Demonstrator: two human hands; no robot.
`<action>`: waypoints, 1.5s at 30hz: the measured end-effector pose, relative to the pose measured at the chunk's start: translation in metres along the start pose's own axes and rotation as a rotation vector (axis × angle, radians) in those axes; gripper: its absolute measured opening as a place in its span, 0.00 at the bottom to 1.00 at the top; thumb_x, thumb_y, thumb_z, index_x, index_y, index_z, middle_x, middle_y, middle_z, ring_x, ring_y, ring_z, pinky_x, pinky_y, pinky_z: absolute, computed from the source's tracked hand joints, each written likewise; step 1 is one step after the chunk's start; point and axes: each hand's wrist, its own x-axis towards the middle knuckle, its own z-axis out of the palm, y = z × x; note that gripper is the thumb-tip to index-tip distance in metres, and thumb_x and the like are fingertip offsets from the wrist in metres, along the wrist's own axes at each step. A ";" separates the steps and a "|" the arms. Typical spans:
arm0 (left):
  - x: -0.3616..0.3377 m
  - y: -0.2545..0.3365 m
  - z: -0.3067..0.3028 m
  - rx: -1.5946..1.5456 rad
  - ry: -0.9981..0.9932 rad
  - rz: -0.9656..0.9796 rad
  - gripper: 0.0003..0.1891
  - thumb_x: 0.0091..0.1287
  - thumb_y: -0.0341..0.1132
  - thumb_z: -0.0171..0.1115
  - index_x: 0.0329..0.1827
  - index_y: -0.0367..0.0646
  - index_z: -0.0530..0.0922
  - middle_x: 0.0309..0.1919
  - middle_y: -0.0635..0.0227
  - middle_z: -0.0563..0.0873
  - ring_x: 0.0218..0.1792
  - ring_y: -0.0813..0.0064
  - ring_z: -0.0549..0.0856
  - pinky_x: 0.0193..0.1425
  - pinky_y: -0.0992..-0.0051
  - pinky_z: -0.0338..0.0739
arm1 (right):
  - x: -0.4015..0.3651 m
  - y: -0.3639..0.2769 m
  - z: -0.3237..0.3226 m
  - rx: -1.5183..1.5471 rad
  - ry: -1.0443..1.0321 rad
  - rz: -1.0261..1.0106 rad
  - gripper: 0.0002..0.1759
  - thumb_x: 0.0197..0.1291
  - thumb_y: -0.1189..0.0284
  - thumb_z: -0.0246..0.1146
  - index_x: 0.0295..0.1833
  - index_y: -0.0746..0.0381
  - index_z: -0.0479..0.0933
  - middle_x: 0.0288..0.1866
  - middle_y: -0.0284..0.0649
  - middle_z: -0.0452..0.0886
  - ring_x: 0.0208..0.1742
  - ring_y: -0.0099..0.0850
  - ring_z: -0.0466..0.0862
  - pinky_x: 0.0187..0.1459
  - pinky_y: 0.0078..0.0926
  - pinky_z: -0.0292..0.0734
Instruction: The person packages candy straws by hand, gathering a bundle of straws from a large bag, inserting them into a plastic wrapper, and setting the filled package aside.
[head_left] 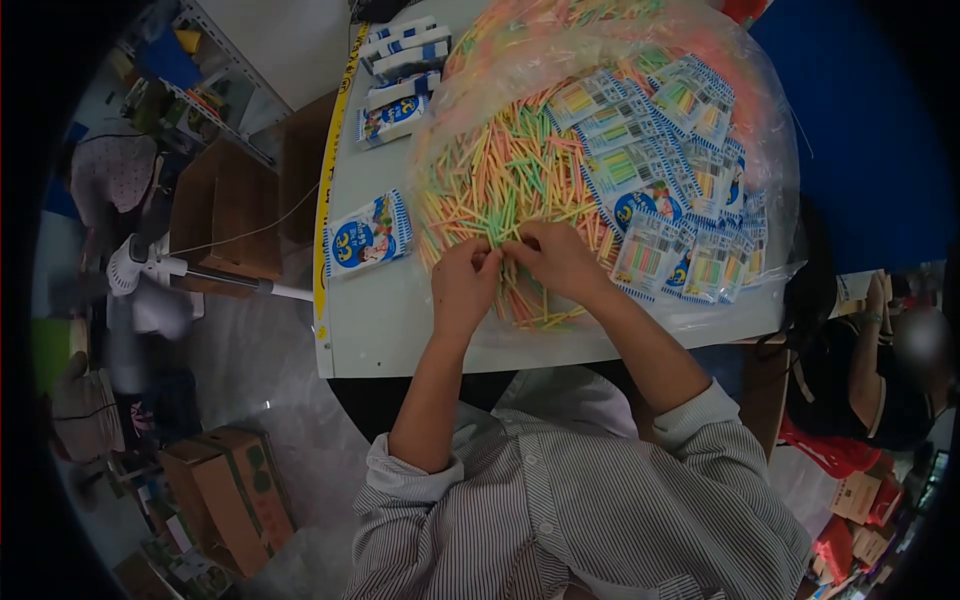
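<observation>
Many thin pastel sticks (530, 155) in pink, yellow, green and orange lie heaped on a clear plastic bag (780, 120). Over the front part of the heap are both hands, close together with fingertips nearly touching. My left hand (467, 280) has its fingers pinched together; what they hold is too small to make out. My right hand (550, 258) is pinched just beside it, its hold likewise unclear. Several blue and white printed packets (640, 185) lie on the heap's right side. One packet (367, 236) rests on the table left of my left hand.
More packets (405, 75) are stacked at the table's back left. Yellow tape (335, 150) runs along the left edge of the white table (385, 325). A cardboard box (230, 495) stands on the floor at left. Another person (850, 380) is at the right.
</observation>
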 end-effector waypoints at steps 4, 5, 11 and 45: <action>-0.005 -0.001 0.001 -0.159 0.017 -0.069 0.07 0.55 0.32 0.59 0.32 0.37 0.77 0.25 0.62 0.79 0.26 0.70 0.79 0.31 0.75 0.72 | -0.006 0.004 0.006 0.331 0.002 0.135 0.14 0.55 0.66 0.57 0.24 0.66 0.70 0.14 0.35 0.68 0.16 0.21 0.70 0.18 0.20 0.64; -0.008 0.001 0.001 -0.159 0.020 -0.066 0.07 0.55 0.32 0.59 0.32 0.37 0.77 0.25 0.62 0.79 0.26 0.70 0.79 0.31 0.75 0.72 | -0.008 0.003 0.007 0.449 -0.005 0.170 0.14 0.56 0.66 0.57 0.24 0.65 0.70 0.14 0.31 0.67 0.15 0.16 0.69 0.17 0.16 0.64; -0.012 0.018 0.000 -0.211 0.238 0.242 0.07 0.58 0.30 0.56 0.36 0.35 0.74 0.30 0.62 0.77 0.29 0.72 0.78 0.33 0.77 0.71 | -0.016 -0.020 -0.001 0.852 0.073 0.161 0.11 0.57 0.69 0.57 0.26 0.64 0.70 0.16 0.28 0.68 0.17 0.14 0.69 0.18 0.12 0.65; 0.007 0.020 -0.020 -0.972 -0.582 -0.394 0.10 0.64 0.32 0.49 0.44 0.35 0.70 0.31 0.66 0.77 0.34 0.73 0.79 0.39 0.75 0.75 | 0.024 0.010 -0.009 0.445 0.239 -0.095 0.13 0.58 0.67 0.55 0.44 0.64 0.73 0.35 0.35 0.77 0.35 0.18 0.74 0.29 0.18 0.71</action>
